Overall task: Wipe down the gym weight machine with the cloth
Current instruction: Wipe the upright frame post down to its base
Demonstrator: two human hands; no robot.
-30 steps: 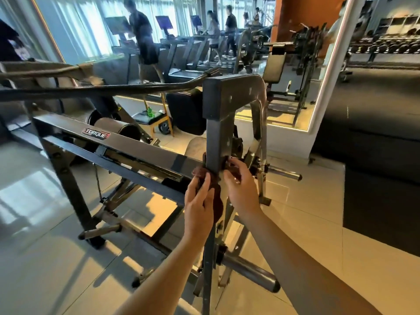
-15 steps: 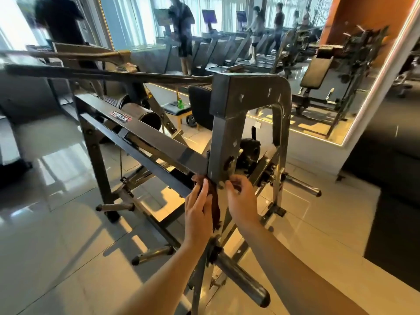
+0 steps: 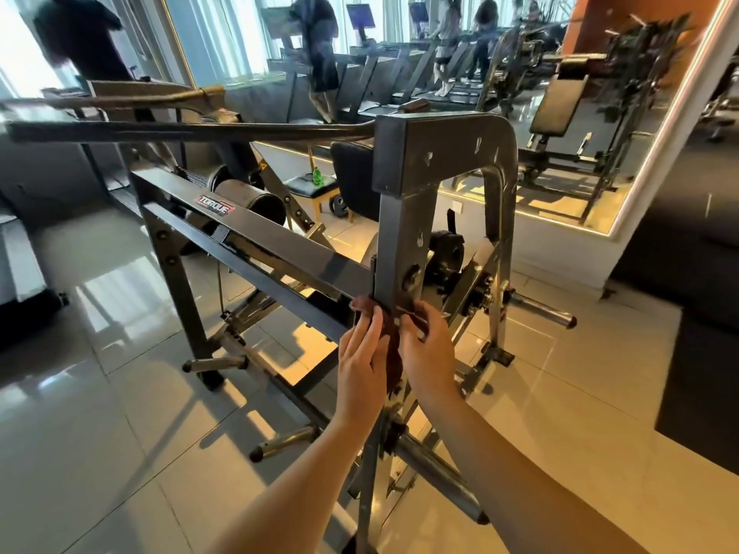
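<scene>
- Stood over the gym weight machine [image 3: 280, 243], a dark steel frame with a red TORQUE label [image 3: 214, 209] on its long slanting rail.
- Wrapped the dark red-brown cloth [image 3: 394, 355] round the near upright post [image 3: 404, 249], just below where the rail met it.
- Laid the left hand [image 3: 362, 365] flat on the cloth at the post's left side, fingers straight, close together and pointing up.
- Curled the right hand [image 3: 430, 353] round the post's right side, fingertips [image 3: 416, 315] pinching the cloth's upper edge against the metal.
- Let a loose end of cloth hang between the 2 hands.
- Reached in with both bare forearms from the near edge.
- Showed 2 steel weight pegs: 1 [image 3: 540, 312] jutting right beyond the post, 1 [image 3: 436, 469] lower and nearer, under the right forearm.
- Stood on a glossy pale tiled floor [image 3: 100, 413], with a black mat [image 3: 704, 393] to the right.
- Beyond the rail, had a green bottle [image 3: 316, 175] upright on a small padded stool [image 3: 304, 185].
- Farther off, caught blurred people [image 3: 320, 46] on a row of treadmills [image 3: 424, 95] beside bright windows.
</scene>
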